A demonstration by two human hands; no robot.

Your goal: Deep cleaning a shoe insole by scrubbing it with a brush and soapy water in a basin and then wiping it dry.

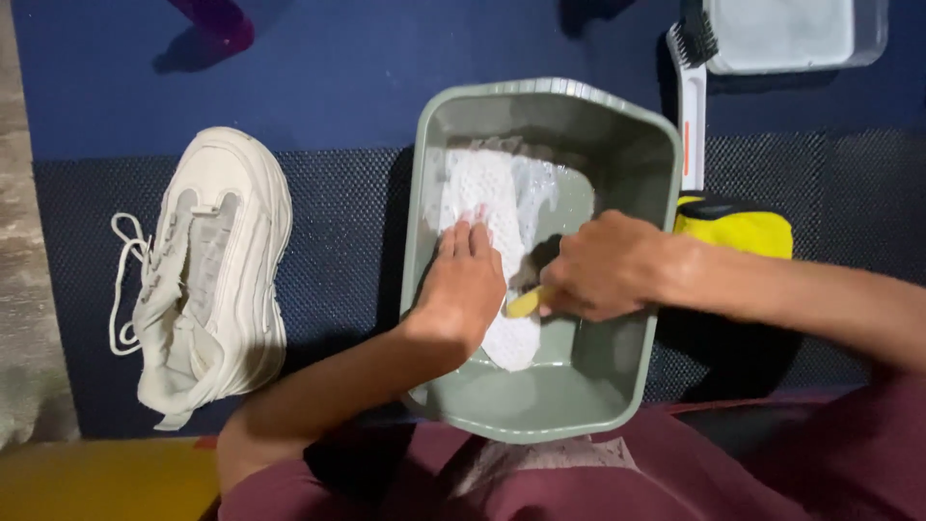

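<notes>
A grey-green plastic tub (637, 145) sits in front of me with shallow soapy water in it. A white perforated insole (487, 188) lies inside the tub, covered in foam. My left hand (463, 285) presses flat on the insole, fingers together. My right hand (603, 265) is closed around a small brush with a yellow handle (526, 302), its dark bristles down on the insole beside my left hand.
A white sneaker (207, 275) with loose laces lies left of the tub on a dark mesh mat. A long white brush (691, 106) and a yellow cloth (738, 227) lie to the right. A grey container (796, 34) stands at the top right.
</notes>
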